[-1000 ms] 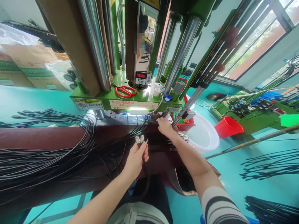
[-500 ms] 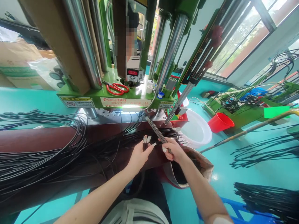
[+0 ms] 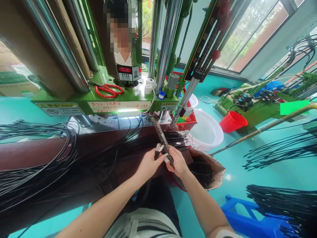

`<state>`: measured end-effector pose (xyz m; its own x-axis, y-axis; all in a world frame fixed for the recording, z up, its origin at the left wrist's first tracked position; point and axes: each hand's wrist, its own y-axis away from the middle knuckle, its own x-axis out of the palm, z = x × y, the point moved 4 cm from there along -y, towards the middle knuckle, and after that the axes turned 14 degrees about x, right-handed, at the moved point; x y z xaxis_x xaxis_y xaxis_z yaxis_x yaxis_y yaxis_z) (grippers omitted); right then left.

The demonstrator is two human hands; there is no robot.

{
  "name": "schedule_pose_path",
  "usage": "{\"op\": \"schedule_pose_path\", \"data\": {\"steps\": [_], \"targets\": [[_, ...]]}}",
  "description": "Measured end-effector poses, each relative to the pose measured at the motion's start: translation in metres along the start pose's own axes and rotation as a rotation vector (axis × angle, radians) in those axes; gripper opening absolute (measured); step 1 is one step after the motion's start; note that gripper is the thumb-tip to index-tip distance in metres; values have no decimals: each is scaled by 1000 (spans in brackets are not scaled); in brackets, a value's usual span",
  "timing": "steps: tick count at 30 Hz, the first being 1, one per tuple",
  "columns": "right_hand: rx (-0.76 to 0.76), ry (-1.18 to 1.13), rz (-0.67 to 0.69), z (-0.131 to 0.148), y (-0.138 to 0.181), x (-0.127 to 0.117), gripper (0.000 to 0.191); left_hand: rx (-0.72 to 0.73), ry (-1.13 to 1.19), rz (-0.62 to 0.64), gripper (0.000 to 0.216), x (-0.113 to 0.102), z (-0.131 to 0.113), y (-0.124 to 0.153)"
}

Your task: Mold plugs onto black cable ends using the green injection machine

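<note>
My left hand is closed around a small bunch of black cable ends with silvery tips pointing up. My right hand grips the near end of a narrow metal bar with small slots along its length. The bar slants up and away toward the green press. Both hands are close together, the left thumb beside the bar; whether it touches is unclear. Something white covers the thumb tips. Under the hands lies a thick bundle of black cables with silvery ends at its right.
Red-handled scissors lie on the press ledge. To the right stand a white tub, a red bucket and a lined bin holding black scraps. A blue stool bears more cables. Another person is behind the press.
My hands have come together, with the left hand's cable ends now right beside the metal bar. The view has shifted slightly, moving the press leftward.
</note>
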<state>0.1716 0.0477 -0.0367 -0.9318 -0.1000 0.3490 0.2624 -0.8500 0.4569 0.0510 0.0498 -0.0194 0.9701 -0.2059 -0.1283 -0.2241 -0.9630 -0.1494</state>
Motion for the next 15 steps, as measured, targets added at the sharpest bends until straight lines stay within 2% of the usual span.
{"op": "schedule_pose_path", "data": {"steps": [8,15], "targets": [[-65,34,-56,-4,0,-1,44,-38,-13,-4,19,2,6,3],[-87,173,-75,1,4,1,44,30,-98,-18,19,-3,1,1]]}}
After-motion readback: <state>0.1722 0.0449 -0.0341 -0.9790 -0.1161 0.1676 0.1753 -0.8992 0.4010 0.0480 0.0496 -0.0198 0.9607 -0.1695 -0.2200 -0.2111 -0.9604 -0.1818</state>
